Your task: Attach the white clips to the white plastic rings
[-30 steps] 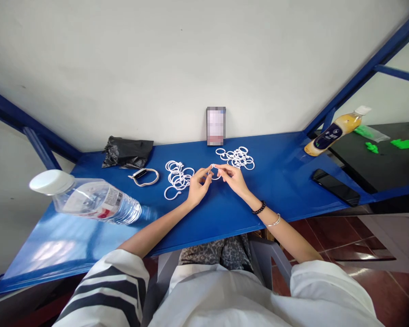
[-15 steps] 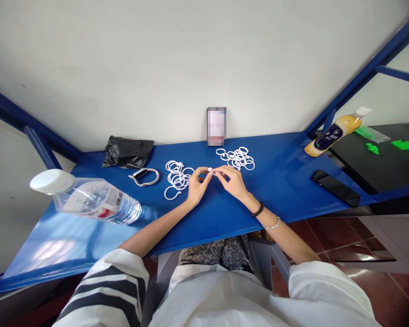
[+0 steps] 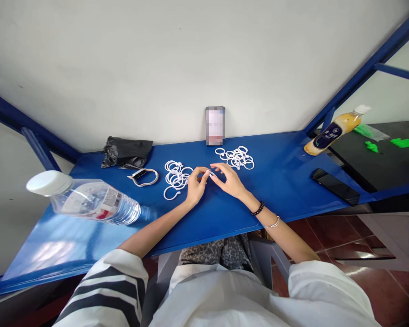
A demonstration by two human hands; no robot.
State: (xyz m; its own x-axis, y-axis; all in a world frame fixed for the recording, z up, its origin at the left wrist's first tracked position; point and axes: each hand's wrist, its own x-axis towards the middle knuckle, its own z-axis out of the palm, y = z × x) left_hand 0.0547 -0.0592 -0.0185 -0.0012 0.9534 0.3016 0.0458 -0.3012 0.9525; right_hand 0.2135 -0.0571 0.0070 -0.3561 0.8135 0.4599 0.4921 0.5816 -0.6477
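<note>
Between the thumb and fingers of my left hand (image 3: 197, 185) is a white plastic ring (image 3: 209, 173), mostly covered by the fingertips. My right hand (image 3: 231, 182) is just to the right, its thumb close to the ring and its fingers spread apart. Whether that thumb touches the ring I cannot tell. A loose pile of white rings (image 3: 172, 173) lies beside my left hand; one at its front has a gap in it. Another heap of white rings (image 3: 237, 158) lies behind my right hand, with small knobs or eyelets on several.
A phone (image 3: 215, 126) leans on the wall. Leftward are a black plastic bag (image 3: 127, 152), a watch (image 3: 143, 177) and a large water bottle (image 3: 98, 200). To the right stand a juice bottle (image 3: 336, 131) and a dark phone (image 3: 336, 185), beside a black table with green pieces (image 3: 402, 143).
The fingers of my right hand have parted and drawn slightly away from the ring. My left hand keeps its pinch in nearly the same place.
</note>
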